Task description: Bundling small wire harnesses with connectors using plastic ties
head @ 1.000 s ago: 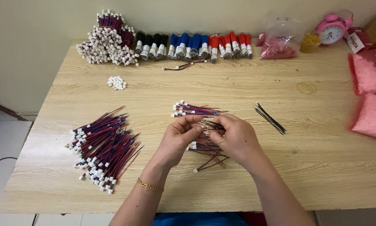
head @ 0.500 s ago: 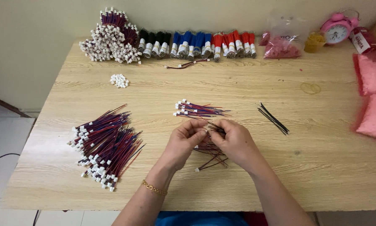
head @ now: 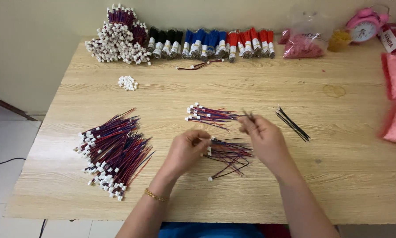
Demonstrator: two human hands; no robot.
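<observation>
Head view: left hand (head: 187, 150) pinches one connector wire (head: 215, 143) off the loose few (head: 226, 156) under its fingers; right hand (head: 264, 136) grips thin wire ends. Beyond them lies a small sorted bundle (head: 209, 114); the big pile (head: 112, 152) left of the fingers looks untouched.

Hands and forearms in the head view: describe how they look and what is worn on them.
Both forearms are bare, with no sleeves reaching into view. The left hand has a thin gold-coloured chain bracelet at the wrist. The right hand wears nothing visible: no bracelet, no watch, no glove. No rings can be made out on either hand at this size.
</observation>
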